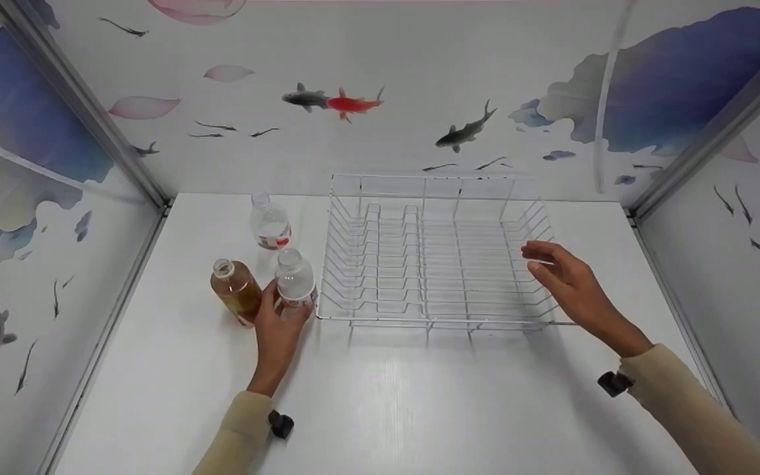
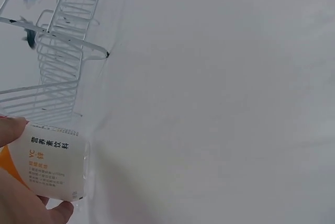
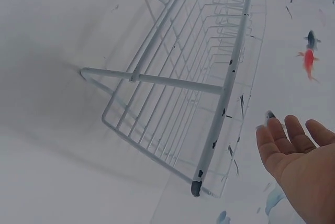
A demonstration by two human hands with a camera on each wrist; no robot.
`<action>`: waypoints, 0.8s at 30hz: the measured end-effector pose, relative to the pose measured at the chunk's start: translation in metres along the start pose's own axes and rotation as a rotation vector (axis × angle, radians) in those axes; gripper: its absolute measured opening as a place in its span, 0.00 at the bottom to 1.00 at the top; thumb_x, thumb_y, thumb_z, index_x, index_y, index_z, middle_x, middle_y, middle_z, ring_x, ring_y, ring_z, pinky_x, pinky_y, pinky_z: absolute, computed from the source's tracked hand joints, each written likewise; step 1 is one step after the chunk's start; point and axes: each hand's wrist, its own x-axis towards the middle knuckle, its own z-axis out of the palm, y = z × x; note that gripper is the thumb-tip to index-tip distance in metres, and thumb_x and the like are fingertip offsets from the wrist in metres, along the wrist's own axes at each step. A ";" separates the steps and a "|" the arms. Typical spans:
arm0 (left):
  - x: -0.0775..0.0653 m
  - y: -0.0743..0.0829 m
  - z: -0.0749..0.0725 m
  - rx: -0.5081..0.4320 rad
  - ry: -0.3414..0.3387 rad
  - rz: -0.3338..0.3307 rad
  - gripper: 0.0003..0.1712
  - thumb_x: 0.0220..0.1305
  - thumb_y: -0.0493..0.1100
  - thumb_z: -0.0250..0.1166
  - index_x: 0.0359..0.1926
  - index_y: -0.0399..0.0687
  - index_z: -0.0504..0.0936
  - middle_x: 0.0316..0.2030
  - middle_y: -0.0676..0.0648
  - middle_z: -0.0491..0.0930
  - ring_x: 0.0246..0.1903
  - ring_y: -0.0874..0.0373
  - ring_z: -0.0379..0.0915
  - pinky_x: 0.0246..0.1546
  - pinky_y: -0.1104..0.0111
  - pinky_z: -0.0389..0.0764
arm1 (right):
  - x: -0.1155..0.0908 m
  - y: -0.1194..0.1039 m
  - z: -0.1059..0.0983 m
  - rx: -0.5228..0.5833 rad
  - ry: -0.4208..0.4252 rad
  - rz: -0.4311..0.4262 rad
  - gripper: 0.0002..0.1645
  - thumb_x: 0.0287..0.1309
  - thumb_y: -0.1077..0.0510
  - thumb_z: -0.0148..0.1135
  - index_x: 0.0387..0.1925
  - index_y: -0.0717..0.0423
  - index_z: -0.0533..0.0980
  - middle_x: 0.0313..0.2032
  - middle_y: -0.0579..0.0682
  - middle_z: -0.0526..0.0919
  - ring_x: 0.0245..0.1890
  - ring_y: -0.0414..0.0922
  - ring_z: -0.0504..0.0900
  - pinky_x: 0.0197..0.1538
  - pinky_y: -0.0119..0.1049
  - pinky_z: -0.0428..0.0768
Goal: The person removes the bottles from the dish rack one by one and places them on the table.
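My left hand grips a clear plastic bottle low down, just left of the wire rack. In the left wrist view its white and orange label shows between thumb and fingers. Close on the left of that hand stands an uncapped bottle of amber liquid. Another clear bottle with a red-marked label is farther back. Over the right end of the white wire dish rack hovers my right hand, fingers loosely bent and holding nothing; the right wrist view shows its palm beside the rack's rail.
The rack takes up the back middle of the white table, with raised wire sides and upright dividers in its left part. Printed panels with fish and petals wall the table at the back and both sides.
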 end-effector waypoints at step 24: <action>-0.011 -0.008 0.002 0.032 -0.053 0.009 0.58 0.72 0.35 0.75 0.90 0.54 0.48 0.87 0.46 0.54 0.86 0.46 0.50 0.85 0.47 0.57 | -0.007 0.001 0.002 -0.001 -0.028 0.030 0.25 0.85 0.59 0.57 0.76 0.63 0.72 0.70 0.57 0.78 0.71 0.52 0.77 0.66 0.20 0.77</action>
